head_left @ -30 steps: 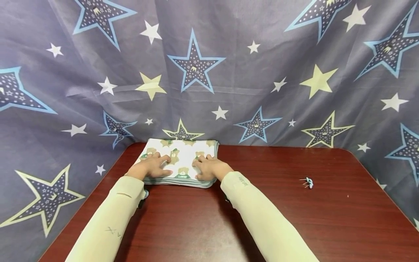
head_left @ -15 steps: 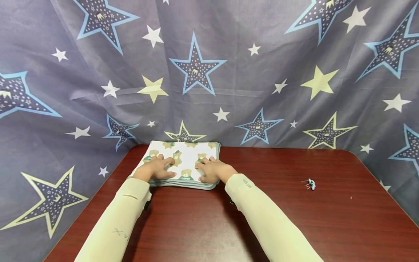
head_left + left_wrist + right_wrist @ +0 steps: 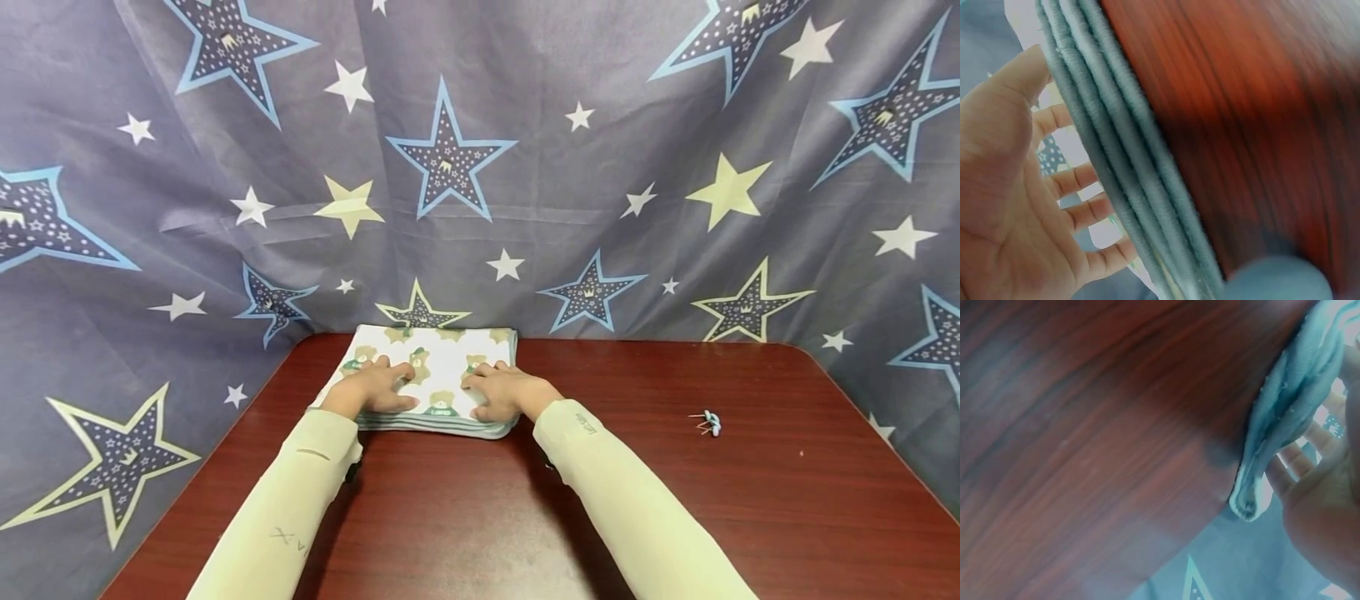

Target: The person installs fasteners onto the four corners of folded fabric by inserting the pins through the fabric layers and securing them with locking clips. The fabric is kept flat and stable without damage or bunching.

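A folded cloth (image 3: 448, 379) with a white bear print lies near the far left of the table, its several blue-grey edged layers stacked. My left hand (image 3: 375, 387) rests on its left part, fingers spread over the top and thumb pointing inward. On the right part rests my right hand (image 3: 504, 390), fingers loosely bent and pointing inward. In the left wrist view, the layered edge (image 3: 1119, 125) runs past the thumb, with the left hand (image 3: 1022, 181) beside it. The right wrist view shows a rolled edge (image 3: 1291, 400) of the cloth by the right hand (image 3: 1322, 494).
The dark red wooden table (image 3: 465, 508) spreads out in front of the cloth and to its right. A few small light-blue pins (image 3: 709, 423) lie on the right side. A grey star-patterned curtain (image 3: 517, 200) hangs along the far edge.
Both hands and the folded cloth have shifted a little to the right on the table. The hands keep the same pose on it; the pins stay put.
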`<state>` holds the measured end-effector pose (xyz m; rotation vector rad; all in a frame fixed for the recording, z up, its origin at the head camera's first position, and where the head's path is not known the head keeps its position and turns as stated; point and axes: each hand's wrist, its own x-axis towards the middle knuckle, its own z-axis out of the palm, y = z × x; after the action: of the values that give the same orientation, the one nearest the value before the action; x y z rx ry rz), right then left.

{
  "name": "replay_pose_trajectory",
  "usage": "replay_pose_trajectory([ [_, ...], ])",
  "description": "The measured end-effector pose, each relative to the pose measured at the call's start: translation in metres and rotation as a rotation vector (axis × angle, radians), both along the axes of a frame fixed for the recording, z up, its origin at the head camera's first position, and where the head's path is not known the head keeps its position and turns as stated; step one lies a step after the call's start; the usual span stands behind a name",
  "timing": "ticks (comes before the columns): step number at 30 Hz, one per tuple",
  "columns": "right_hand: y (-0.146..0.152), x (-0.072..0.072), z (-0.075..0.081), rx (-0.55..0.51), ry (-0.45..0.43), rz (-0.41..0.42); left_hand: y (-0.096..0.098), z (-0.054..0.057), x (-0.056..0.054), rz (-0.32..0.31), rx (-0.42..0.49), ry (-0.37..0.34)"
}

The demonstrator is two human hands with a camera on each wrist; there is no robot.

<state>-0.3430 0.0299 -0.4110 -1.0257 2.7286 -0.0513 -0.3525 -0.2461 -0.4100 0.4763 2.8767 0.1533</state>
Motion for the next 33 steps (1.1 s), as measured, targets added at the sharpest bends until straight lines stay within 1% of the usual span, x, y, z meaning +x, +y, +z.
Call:
replay_pose_trajectory([
  [6,0.011,0.001,0.002,-0.017,-0.01,0.005,0.012,0.001,0.002,0.003,-0.014,-0.001],
  [14,0.027,0.0,0.0,-0.022,0.011,0.03,0.03,0.004,0.006,-0.012,-0.034,0.013],
  [20,0.038,0.004,0.001,-0.039,0.009,0.047,0.041,0.004,0.009,0.0,-0.03,0.002],
  [26,0.05,0.007,0.002,-0.037,-0.003,0.045,0.052,0.001,0.011,0.008,-0.027,0.007],
  [30,0.06,0.009,0.001,-0.064,0.0,0.062,0.059,-0.002,0.012,0.002,-0.02,0.019],
  [33,0.068,0.01,0.0,-0.089,0.006,0.071,0.066,-0.001,0.014,0.009,-0.016,0.021],
])
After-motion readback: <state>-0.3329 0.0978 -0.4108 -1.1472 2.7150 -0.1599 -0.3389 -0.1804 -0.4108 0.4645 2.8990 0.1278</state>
